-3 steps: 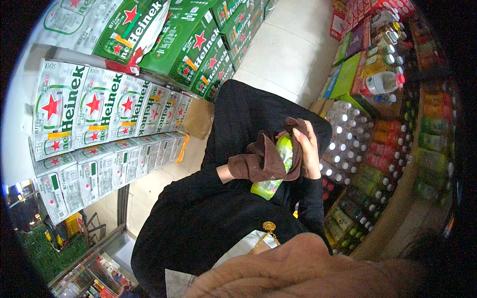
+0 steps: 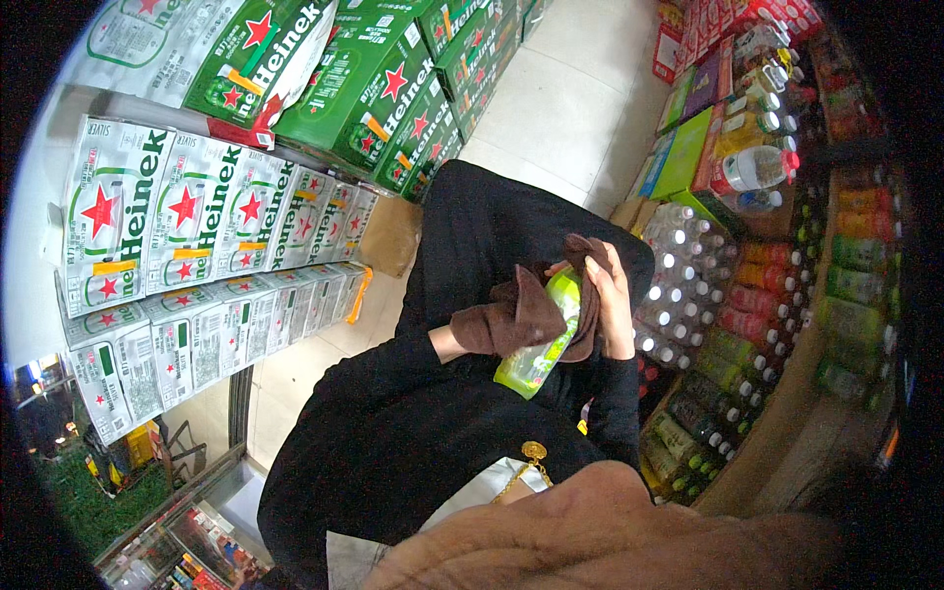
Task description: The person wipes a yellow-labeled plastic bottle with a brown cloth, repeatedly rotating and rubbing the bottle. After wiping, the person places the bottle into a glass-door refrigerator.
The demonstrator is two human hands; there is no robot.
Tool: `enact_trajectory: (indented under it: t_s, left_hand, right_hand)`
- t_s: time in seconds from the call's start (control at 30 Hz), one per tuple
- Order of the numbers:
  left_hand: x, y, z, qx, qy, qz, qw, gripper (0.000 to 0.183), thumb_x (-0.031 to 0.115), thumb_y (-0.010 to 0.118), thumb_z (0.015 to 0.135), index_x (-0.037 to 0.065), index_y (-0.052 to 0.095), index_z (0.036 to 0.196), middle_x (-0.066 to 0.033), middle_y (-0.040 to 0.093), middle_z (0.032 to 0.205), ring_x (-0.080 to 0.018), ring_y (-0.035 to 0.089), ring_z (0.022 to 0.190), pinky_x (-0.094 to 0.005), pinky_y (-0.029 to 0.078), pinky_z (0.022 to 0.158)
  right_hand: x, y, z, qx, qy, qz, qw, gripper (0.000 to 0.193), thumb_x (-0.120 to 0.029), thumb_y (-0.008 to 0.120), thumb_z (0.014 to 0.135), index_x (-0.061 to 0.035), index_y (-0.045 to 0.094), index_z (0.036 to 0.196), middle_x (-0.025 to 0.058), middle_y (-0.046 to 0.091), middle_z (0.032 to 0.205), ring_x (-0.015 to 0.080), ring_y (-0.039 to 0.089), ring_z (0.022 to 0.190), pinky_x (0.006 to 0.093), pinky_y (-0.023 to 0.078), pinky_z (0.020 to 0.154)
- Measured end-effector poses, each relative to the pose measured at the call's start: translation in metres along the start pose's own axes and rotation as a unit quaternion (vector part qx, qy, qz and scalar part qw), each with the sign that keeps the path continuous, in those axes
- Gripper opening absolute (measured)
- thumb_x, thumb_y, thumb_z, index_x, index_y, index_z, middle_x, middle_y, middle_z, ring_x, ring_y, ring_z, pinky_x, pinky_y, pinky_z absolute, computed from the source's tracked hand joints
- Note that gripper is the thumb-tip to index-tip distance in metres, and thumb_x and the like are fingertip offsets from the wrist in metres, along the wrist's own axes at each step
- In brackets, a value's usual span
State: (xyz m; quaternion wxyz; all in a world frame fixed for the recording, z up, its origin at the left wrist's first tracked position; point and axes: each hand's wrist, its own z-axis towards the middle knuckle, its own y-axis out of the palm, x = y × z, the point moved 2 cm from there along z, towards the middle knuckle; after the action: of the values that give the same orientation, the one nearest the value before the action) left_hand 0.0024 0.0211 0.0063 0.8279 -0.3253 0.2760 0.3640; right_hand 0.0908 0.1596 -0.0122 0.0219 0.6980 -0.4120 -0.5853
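Note:
A plastic bottle [image 2: 538, 366] with a bright green label lies tilted over my lap. A brown cloth [image 2: 511, 313] wraps partly round it, bunched on both sides. My left hand [image 2: 448, 344] reaches into the cloth from the left and holds it against the bottle; its fingers are hidden under the folds. At the bottle's far end, my right hand [image 2: 613, 300] is closed round it through the cloth, with the thumb and some fingers showing. The cloth partly covers that end of the bottle.
Stacked silver drink cartons [image 2: 202, 211] stand at my left, with green cartons [image 2: 369, 84] beyond them. Drink bottles [image 2: 678, 275] crowd the right side, beside shelves of coloured bottles [image 2: 854, 305]. A tiled floor [image 2: 556, 103] runs ahead between them.
The cloth's left part has shifted slightly, and more of the bottle's green label shows. Both hands keep their hold, with the right hand hardly moved.

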Motion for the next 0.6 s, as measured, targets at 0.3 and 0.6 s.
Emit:
enact_trajectory:
  t_s: [0.3,0.6]
  left_hand:
    - [-0.013,0.017,0.011,-0.05,-0.048,-0.267,0.961,0.026,0.012,0.053,0.088,0.006,0.053,0.113,-0.0065,0.053,0.091,-0.0159,0.047,0.067,-0.0321,0.043,0.064]
    - [0.005,0.011,0.011,0.026,-0.027,0.037,0.999,0.028,0.011,0.052,0.089,0.005,0.052,0.116,-0.0087,0.055,0.104,-0.019,0.051,0.08,-0.0363,0.043,0.076]
  right_hand:
    - [0.009,0.004,-0.011,0.081,-0.073,-0.161,0.981,0.054,-0.042,0.039,0.101,-0.0004,0.046,0.135,0.0087,0.055,0.128,0.0172,0.05,0.116,0.0306,0.037,0.102]
    - [0.056,-0.038,-0.045,0.101,-0.04,-0.292,0.95,0.063,-0.048,0.032,0.1,-0.001,0.038,0.141,0.014,0.044,0.141,0.0224,0.045,0.126,0.0334,0.033,0.106]
